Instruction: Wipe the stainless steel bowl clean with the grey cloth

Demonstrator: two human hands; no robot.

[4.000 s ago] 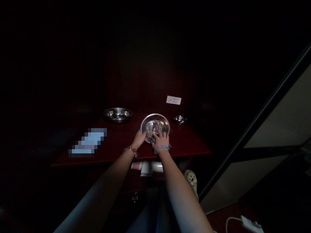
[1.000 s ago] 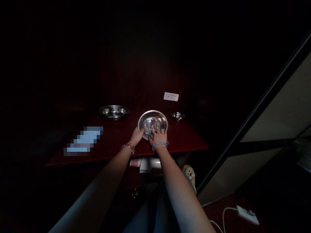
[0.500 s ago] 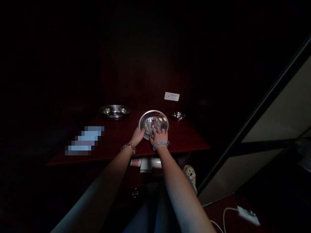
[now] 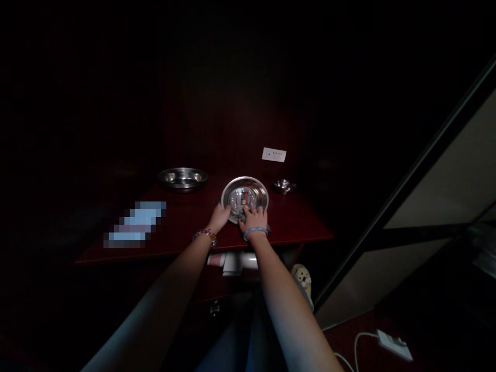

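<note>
A shiny metal bowl is tilted up at the front middle of the dark red table, its inside facing me, with a small label at its centre. My left hand grips the bowl's left rim, thumb on the inside. Over the lower right part of the bowl is my right hand, its fingers curled on a greyish, crumpled thing pressed to the inner surface. What that thing is cannot be made out clearly.
A wide metal dish stands at the back left of the table, a small metal bowl at the back right. A pixelated patch covers the left side. Paper cups lie below the front edge. A power strip is on the floor.
</note>
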